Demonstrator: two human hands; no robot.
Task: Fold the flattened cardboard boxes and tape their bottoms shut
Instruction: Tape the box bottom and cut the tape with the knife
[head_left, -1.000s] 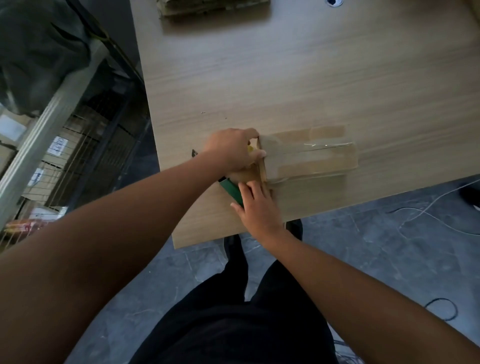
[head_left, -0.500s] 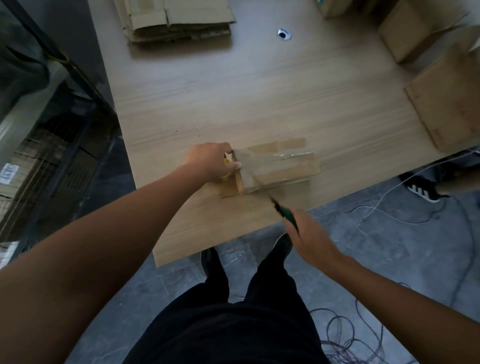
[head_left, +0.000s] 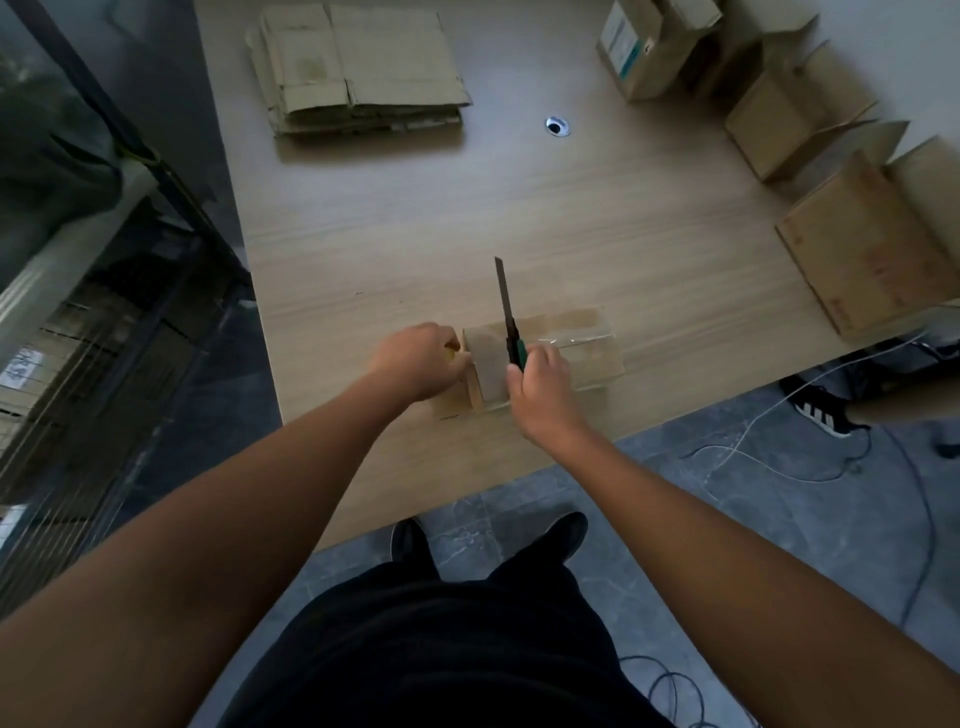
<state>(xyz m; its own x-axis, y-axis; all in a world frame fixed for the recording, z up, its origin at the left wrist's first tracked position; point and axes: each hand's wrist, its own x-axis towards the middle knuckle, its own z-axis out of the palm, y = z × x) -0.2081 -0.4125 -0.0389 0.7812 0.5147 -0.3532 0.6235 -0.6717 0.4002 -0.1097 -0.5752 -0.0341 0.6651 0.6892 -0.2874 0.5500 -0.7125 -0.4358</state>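
A person stands at the near edge of a wooden counter, both bare arms stretched out over 1 small cardboard box that lies on its side close to that edge. A strip of clear tape runs along the top of the box and wraps down over its left end.

The left hand sits at the box's left end, fingers curled round a small yellow thing that is mostly hidden, so what it is cannot be told. The right hand is clenched round the green handle of a knife, above the middle of the box, with the long dark blade pointing away from the person.

At the far left of the counter lies a stack of flattened boxes. Along the far right side stand several folded boxes with their flaps up, well apart from the hands. A round cable hole sits between the stack and those boxes.

Below the counter's edge, cables trail over the grey tiled floor, near a black and white shoe
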